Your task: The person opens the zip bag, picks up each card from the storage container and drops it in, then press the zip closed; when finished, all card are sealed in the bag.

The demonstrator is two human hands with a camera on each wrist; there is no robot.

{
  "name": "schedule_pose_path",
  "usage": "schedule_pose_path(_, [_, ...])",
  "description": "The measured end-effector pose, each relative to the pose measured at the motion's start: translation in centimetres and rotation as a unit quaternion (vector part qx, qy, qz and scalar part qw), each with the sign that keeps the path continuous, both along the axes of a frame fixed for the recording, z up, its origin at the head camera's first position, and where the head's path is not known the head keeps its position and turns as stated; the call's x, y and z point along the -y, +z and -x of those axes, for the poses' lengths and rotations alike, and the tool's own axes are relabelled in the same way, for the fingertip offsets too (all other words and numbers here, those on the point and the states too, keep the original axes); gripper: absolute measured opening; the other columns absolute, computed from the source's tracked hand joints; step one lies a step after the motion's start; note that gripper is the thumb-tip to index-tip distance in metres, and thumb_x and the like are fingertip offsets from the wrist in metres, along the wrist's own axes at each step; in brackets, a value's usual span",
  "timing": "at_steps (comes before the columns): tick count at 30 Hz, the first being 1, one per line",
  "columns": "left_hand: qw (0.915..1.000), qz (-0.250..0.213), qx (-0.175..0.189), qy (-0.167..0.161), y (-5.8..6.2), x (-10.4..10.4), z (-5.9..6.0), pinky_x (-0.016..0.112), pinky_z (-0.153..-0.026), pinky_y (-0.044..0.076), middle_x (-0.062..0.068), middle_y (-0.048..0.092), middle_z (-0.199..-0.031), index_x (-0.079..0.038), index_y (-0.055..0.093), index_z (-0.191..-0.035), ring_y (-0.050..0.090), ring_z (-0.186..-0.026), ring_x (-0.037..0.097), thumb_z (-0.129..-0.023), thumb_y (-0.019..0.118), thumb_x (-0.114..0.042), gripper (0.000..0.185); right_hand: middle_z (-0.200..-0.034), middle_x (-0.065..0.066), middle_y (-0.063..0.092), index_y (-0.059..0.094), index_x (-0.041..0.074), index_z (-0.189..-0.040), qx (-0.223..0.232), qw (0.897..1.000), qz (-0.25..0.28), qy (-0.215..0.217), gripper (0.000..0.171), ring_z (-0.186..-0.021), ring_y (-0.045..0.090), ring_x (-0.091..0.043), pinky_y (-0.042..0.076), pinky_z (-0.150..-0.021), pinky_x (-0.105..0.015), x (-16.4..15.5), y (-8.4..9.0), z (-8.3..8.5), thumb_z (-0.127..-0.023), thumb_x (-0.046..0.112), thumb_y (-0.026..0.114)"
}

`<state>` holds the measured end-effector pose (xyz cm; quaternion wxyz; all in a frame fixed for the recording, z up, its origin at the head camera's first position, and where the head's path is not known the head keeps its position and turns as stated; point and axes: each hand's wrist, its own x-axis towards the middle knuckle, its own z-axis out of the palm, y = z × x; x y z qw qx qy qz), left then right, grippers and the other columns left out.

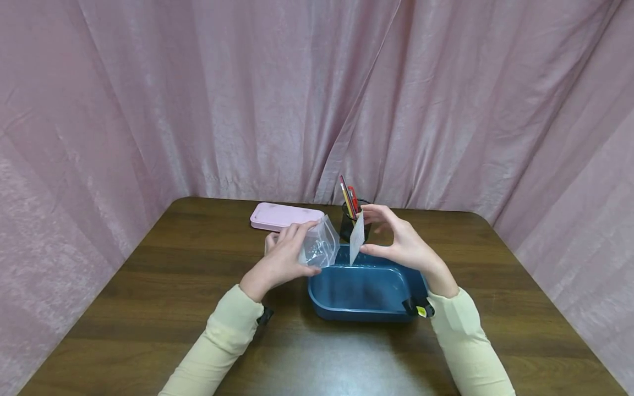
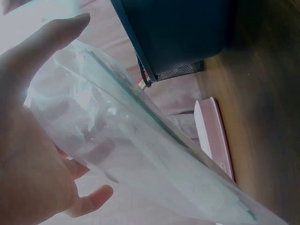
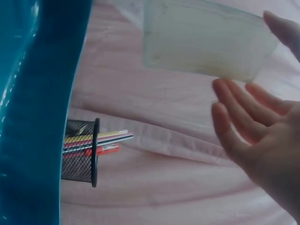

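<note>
My left hand (image 1: 284,256) grips a clear plastic zip bag (image 1: 321,246) just over the left rim of a blue plastic tub (image 1: 366,314). Small items show faintly inside the bag (image 2: 140,140), which lies across my left palm (image 2: 28,140). My right hand (image 1: 396,239) holds a small white card (image 1: 356,237) upright over the tub's far edge, thumb under its lower edge and a finger on top. In the right wrist view the card (image 3: 206,42) stands between the fingertips of my right hand (image 3: 262,136). The two hands are close together, bag and card a short gap apart.
A black mesh cup (image 1: 353,223) with pencils and pens stands right behind the tub. A flat pink case (image 1: 284,215) lies at the back left. The brown wooden table (image 1: 173,308) is bounded by pink curtains (image 1: 198,99) at the back and sides.
</note>
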<state>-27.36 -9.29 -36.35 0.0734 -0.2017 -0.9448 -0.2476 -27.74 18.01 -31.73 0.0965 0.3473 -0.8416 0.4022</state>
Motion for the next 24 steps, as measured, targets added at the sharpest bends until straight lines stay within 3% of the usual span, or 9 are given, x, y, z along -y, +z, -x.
schedule_pose_path(5, [1.0000, 0.003, 0.006, 0.002, -0.2, 0.0, 0.1, 0.055, -0.098, 0.024, 0.007, 0.048, -0.133, -0.030, 0.030, -0.147, 0.041, -0.124, 0.027, -0.066, 0.088, -0.039, 0.099, -0.131, -0.018, 0.058, 0.041, 0.005, -0.141, -0.021, 0.996, 0.088, 0.022, 0.077, -0.115, 0.054, -0.002, 0.047, -0.090, -0.025, -0.1, -0.2, -0.4, -0.074, -0.003, 0.078])
schedule_pose_path(10, [0.9994, -0.019, 0.024, -0.017, -0.4, -0.2, 0.0, 0.056, -0.100, 0.020, 0.009, 0.049, -0.133, -0.030, 0.030, -0.146, 0.041, -0.121, 0.026, -0.066, 0.088, -0.035, 0.099, -0.134, -0.012, 0.056, 0.038, 0.000, -0.142, -0.016, 0.986, 0.158, 0.045, 0.078, -0.116, 0.052, -0.003, 0.046, -0.092, -0.021, 0.0, -1.0, -0.3, -0.074, -0.013, 0.073])
schedule_pose_path(14, [0.9991, -0.028, 0.016, -0.028, -0.3, -0.4, 0.0, 0.055, -0.098, 0.019, 0.010, 0.049, -0.131, -0.028, 0.030, -0.146, 0.042, -0.119, 0.026, -0.065, 0.089, -0.035, 0.101, -0.134, 0.004, 0.055, 0.037, 0.000, -0.142, -0.014, 0.983, 0.177, 0.048, 0.079, -0.117, 0.052, -0.005, 0.045, -0.092, -0.020, 0.3, -1.3, -0.1, -0.073, -0.015, 0.072])
schedule_pose_path(18, [0.9989, -0.033, 0.011, -0.031, -0.2, -0.4, -0.1, 0.055, -0.098, 0.019, 0.010, 0.049, -0.130, -0.027, 0.030, -0.146, 0.043, -0.119, 0.027, -0.064, 0.090, -0.035, 0.101, -0.133, 0.012, 0.053, 0.036, -0.001, -0.142, -0.012, 0.982, 0.180, 0.048, 0.079, -0.116, 0.052, -0.004, 0.045, -0.091, -0.021, 0.4, -1.3, 0.1, -0.073, -0.014, 0.072])
schedule_pose_path(22, [0.9984, -0.040, 0.013, -0.039, -0.1, -0.5, -0.1, 0.055, -0.097, 0.019, 0.007, 0.048, -0.130, -0.028, 0.030, -0.146, 0.042, -0.120, 0.026, -0.064, 0.090, -0.034, 0.102, -0.134, 0.014, 0.054, 0.035, -0.004, -0.142, -0.014, 0.981, 0.188, 0.047, 0.079, -0.115, 0.052, -0.004, 0.045, -0.091, -0.020, 0.4, -1.4, 0.1, -0.073, -0.015, 0.072])
schedule_pose_path(24, [0.9980, -0.043, 0.014, -0.044, 0.0, -0.5, -0.2, 0.055, -0.098, 0.019, 0.005, 0.048, -0.130, -0.028, 0.029, -0.146, 0.042, -0.120, 0.025, -0.065, 0.090, -0.034, 0.102, -0.136, 0.007, 0.055, 0.035, -0.004, -0.142, -0.014, 0.980, 0.190, 0.050, 0.078, -0.114, 0.053, -0.004, 0.044, -0.091, -0.020, 0.5, -1.5, 0.1, -0.073, -0.015, 0.072])
